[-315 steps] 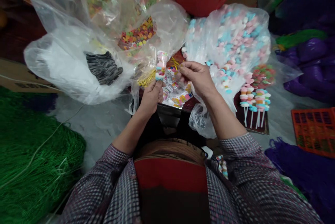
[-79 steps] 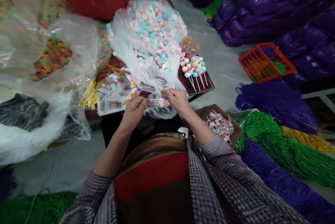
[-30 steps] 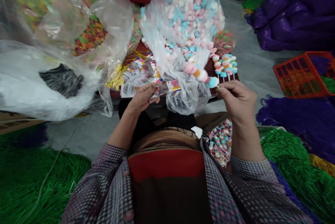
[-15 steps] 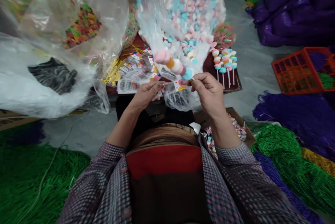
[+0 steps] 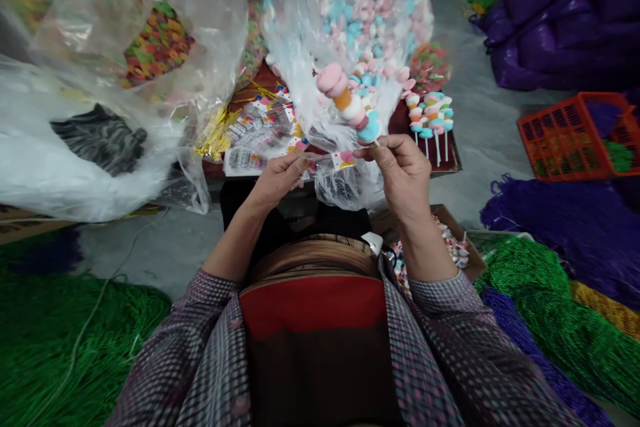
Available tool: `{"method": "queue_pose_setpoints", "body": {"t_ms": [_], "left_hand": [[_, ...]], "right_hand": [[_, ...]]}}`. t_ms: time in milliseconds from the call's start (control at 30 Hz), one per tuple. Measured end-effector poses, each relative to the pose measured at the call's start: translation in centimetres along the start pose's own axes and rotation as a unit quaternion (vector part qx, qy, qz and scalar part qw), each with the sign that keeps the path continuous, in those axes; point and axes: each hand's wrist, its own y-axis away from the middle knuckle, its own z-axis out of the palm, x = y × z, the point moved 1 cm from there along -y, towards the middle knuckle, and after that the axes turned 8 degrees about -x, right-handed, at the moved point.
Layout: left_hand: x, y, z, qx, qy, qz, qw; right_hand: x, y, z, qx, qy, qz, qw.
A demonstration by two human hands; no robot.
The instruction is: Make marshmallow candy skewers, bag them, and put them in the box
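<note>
My right hand [image 5: 403, 174] pinches the white stick of a marshmallow skewer [image 5: 355, 110], tilted up and to the left, with pink, orange, white and blue pieces on it. Between my fingers, my left hand [image 5: 283, 180] holds one end of a small clear printed wrapper bag [image 5: 343, 159]. Its other end reaches my right fingertips; whether they grip it I cannot tell. Several printed wrapper bags [image 5: 260, 140] lie fanned on the table, beside gold twist ties [image 5: 215, 140]. More finished marshmallow skewers [image 5: 433, 114] rest at the table's right corner.
A big clear bag of marshmallows [image 5: 370, 7] stands behind my hands. Bags of gummy candy [image 5: 160, 47] fill the back left. A carton of wrapped candy [image 5: 460, 247] sits by my right arm. An orange crate [image 5: 565, 140] and green netting [image 5: 545, 287] lie to the right.
My right hand has shifted slightly right, and the skewer has swung right and more upright. The wrapper bag's patterned end shows more plainly between my hands. My left hand is nearly still.
</note>
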Motion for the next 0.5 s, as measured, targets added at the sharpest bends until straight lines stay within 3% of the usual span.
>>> {"method": "queue_pose_setpoints", "body": {"t_ms": [500], "left_hand": [[1.2,0.1,0.9,-0.008,-0.077,0.002,0.997]], "right_hand": [[1.0,0.3,0.2,0.016,0.014,-0.014,1.000]]}}
